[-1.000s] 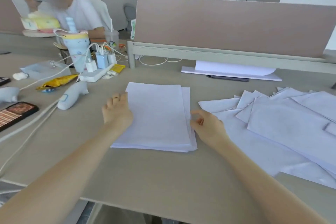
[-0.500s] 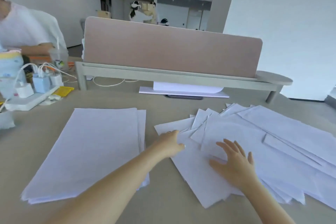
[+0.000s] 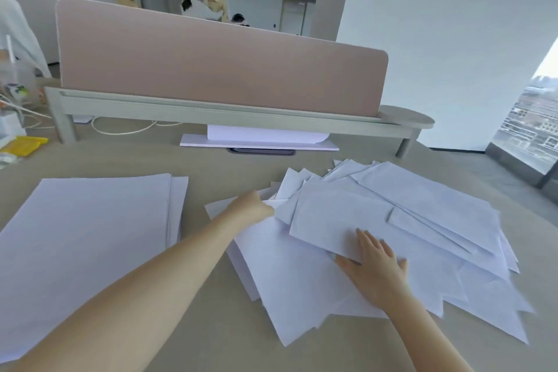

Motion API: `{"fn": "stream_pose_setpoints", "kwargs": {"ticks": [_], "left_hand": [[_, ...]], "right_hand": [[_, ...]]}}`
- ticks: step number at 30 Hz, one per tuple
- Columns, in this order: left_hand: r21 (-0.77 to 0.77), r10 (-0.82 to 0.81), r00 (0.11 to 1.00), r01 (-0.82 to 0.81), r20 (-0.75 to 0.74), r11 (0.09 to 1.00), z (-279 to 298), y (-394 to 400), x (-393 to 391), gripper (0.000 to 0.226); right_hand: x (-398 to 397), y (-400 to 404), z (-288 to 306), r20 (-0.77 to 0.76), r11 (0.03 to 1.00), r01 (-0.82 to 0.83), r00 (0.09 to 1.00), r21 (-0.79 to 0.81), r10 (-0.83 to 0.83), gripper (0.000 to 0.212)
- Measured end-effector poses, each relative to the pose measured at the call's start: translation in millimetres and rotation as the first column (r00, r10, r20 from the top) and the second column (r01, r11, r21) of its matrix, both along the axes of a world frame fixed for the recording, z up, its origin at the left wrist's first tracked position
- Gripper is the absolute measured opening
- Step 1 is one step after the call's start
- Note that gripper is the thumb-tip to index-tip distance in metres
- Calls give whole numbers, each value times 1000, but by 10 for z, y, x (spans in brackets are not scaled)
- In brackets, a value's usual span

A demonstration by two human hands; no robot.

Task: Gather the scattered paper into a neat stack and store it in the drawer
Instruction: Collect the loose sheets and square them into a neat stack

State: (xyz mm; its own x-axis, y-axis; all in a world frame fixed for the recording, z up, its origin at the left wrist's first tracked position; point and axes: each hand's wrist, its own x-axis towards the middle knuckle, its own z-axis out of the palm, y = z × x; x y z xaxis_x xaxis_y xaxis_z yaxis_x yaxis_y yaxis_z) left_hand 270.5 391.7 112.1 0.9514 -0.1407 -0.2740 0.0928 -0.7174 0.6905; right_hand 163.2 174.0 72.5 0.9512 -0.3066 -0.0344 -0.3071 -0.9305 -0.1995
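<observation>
A neat stack of white paper [image 3: 87,238] lies flat at the left of the beige desk [image 3: 229,338]. To its right spreads a loose pile of scattered white sheets [image 3: 422,220], overlapping at many angles. My left hand [image 3: 252,208] reaches across to the pile's left edge and touches a sheet there; its fingers are hidden behind the back of the hand. My right hand [image 3: 374,266] lies flat on the pile's near part, fingers spread, their tips over the lower edge of the top sheet. No drawer is in view.
A pink divider panel [image 3: 217,66] on a grey rail closes off the desk's far side. A white stand with a dark slab [image 3: 259,142] sits under it. Cables and a yellow item [image 3: 25,145] lie at the far left. A window is at the right.
Both hands left the sides of the neat stack and moved right onto the scattered pile. The view swung right with them, and the right hand now lies farther up the sheets.
</observation>
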Motion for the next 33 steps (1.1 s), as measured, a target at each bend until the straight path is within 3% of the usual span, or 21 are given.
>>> {"fn": "stream_pose_setpoints", "kwargs": {"ticks": [1,3,9,12,16,19,22,26,29,33], "left_hand": [[-5,12,1000,-13,-16,1000,58,-7,7,12],[5,-6,999,7,-44,1000,81,-13,50,33],[-197,-85,972,41,-219,980,102,-68,76,52],[-340,-179,944,78,-278,937,144,-40,59,43],[-405,-274,941,176,-199,897,226,-33,-57,46],[-432,-350,929,269,-118,861,312,-16,-181,56],[-449,-381,923,323,-43,833,344,31,-391,46],[-503,-276,961,251,25,827,273,142,-646,51],[-585,4,999,-29,-45,811,57,219,-685,44],[-710,224,965,-252,-136,658,-152,230,-756,36]], "right_hand": [[2,9,18,40,1000,-6,999,-12,6,72],[-1,22,46,87,998,-19,996,-53,24,57],[47,33,113,121,997,26,993,-77,-16,32],[103,16,213,66,999,26,998,-47,-23,52],[126,69,232,85,1000,-15,996,23,13,83],[168,133,216,153,999,-41,987,-5,41,82],[176,143,154,186,996,8,982,-94,9,77],[118,-36,132,221,992,94,973,-89,-72,51],[50,-138,235,345,987,145,925,61,-158,16],[-43,-77,421,533,942,47,815,333,-229,41]]}}
